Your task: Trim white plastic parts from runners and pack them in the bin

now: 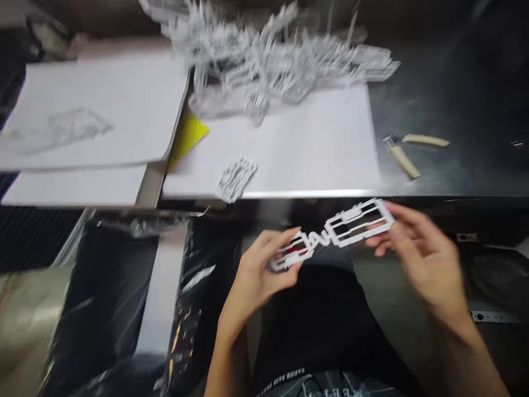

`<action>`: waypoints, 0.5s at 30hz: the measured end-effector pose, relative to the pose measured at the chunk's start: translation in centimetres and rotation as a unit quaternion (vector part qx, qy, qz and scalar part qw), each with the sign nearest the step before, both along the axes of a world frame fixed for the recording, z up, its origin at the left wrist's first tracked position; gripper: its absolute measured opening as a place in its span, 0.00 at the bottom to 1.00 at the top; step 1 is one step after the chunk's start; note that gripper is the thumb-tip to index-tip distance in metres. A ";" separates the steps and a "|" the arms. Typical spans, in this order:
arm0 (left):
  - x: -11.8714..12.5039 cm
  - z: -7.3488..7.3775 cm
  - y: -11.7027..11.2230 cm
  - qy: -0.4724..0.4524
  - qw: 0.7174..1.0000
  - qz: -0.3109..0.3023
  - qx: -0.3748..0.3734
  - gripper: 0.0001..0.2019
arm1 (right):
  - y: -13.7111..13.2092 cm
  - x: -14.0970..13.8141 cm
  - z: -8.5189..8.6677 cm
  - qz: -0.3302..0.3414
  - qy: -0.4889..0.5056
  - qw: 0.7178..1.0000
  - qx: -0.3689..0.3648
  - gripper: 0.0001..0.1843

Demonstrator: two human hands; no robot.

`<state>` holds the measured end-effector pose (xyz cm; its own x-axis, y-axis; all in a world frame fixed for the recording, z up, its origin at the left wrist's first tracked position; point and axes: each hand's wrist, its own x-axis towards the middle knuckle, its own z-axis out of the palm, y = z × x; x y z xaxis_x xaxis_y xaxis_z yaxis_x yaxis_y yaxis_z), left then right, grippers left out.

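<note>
Shirt lettering (pixel 335 392) is cut off; left grip (pixel 257 268) and right grip (pixel 424 256) pinch the white frame (pixel 352 214), part-hiding it.

Workshop, metal bench (pixel 463 105), pliers (pixel 397 151), heaped white plastic parts (pixel 273 63)

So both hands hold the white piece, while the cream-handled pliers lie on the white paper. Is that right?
Not quite: in the head view, the pliers lie on the dark tabletop beside the paper. Left hand and right hand do hold the white piece.
</note>
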<state>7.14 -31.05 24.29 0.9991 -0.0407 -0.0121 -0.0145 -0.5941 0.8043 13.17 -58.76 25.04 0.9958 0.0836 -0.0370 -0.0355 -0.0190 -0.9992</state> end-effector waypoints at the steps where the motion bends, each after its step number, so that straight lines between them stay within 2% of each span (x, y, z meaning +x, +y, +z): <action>1: 0.0 -0.4 0.2 -0.022 1.000 0.010 0.003 0.25 | 0.2 0.7 -0.2 -0.015 -0.018 0.999 -0.026 0.17; 3: 0.1 -1.1 0.8 -0.071 0.997 0.041 0.011 0.25 | 0.5 1.7 -1.1 -0.040 -0.068 0.995 -0.053 0.18; 5: 0.2 -1.8 1.4 -0.127 0.988 0.092 -0.012 0.26 | 0.8 2.3 -2.3 -0.050 -0.113 0.992 -0.040 0.20; 9: 1.0 -3.1 1.3 -0.197 0.951 0.194 -0.137 0.26 | 1.2 3.2 -4.9 -0.079 -0.162 0.983 0.029 0.16; 12: 1.7 -3.7 0.9 -0.207 0.934 0.202 -0.210 0.22 | 1.4 4.4 -6.0 -0.143 -0.208 0.966 0.059 0.12; 15: 2.2 -3.7 1.0 -0.224 0.928 0.206 -0.217 0.13 | 1.4 6.0 -6.7 -0.180 -0.275 0.942 0.074 0.14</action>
